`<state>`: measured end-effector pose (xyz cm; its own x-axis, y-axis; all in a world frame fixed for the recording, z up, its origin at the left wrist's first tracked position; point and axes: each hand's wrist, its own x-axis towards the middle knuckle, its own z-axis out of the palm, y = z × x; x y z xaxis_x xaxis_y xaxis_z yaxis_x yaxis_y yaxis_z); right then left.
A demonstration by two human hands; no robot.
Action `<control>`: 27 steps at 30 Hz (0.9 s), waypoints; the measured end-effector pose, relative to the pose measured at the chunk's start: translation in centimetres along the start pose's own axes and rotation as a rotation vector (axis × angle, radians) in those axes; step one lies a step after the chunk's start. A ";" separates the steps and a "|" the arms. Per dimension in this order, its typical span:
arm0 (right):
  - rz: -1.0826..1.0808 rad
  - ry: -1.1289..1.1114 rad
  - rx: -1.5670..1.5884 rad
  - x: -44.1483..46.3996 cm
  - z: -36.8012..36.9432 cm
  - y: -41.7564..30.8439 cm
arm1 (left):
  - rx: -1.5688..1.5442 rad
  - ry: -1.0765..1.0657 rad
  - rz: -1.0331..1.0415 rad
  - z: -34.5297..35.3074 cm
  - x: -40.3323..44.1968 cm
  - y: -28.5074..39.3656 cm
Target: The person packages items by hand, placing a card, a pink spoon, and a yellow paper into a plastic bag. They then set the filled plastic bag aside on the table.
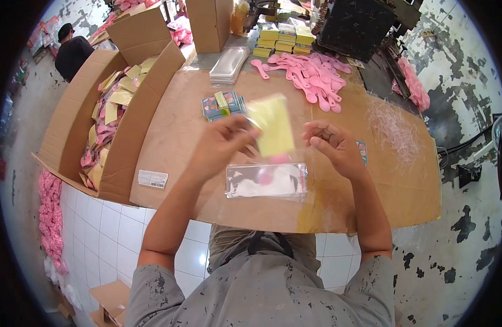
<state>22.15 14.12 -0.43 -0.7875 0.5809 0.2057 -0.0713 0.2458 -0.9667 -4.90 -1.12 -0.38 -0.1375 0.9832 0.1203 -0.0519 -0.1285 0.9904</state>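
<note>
My left hand (226, 140) pinches the left edge of a yellow card packet (271, 126), which is tilted and smeared by motion above the table. A bit of pink shows at its lower edge; what it is, I cannot make out. Apart from the packet, to its right, my right hand (332, 144) has its fingers loosely bent and visibly holds nothing. Below both hands lies a clear plastic bag (267, 181) with a pink patch showing on it. Just beyond my left hand sits a small stack of printed blue cards (222, 106).
A large cardboard box (71, 125) with yellow cards and pink spoons stands left. Pink spoons (316, 76) are heaped at the back, near yellow card stacks (286, 37) and clear bags (229, 64). Plastic strips (395, 131) lie right. A person (72, 54) is far left.
</note>
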 end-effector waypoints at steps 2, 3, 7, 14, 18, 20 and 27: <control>0.027 0.014 -0.105 -0.1 -1.2 0.0 | -0.075 0.272 0.236 -3.1 -0.6 -0.2; 0.029 0.030 -0.130 -0.2 -1.7 0.2 | -0.249 0.479 0.368 -4.8 -0.6 -0.3; 0.069 0.080 -0.432 0.2 -2.9 0.0 | -0.643 0.826 0.595 -4.7 -0.5 3.5; -0.066 0.231 -0.943 8.5 -9.6 2.4 | 0.252 0.177 0.148 -1.7 -0.5 -0.8; -0.049 0.306 -0.940 15.6 -15.7 9.2 | 0.877 -0.071 0.479 2.0 -0.8 -3.9; -0.022 0.337 -0.950 18.0 -17.7 12.2 | 0.823 -0.174 0.462 2.5 -1.0 -4.2; 0.077 0.306 -1.082 15.7 -12.8 10.9 | 0.917 -0.241 0.442 2.8 -0.8 -4.8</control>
<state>16.87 35.80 -5.78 -0.5731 0.7530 0.3235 0.6565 0.6581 -0.3688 -1.78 -0.94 -5.05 0.2442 0.8857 0.3949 0.7395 -0.4335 0.5150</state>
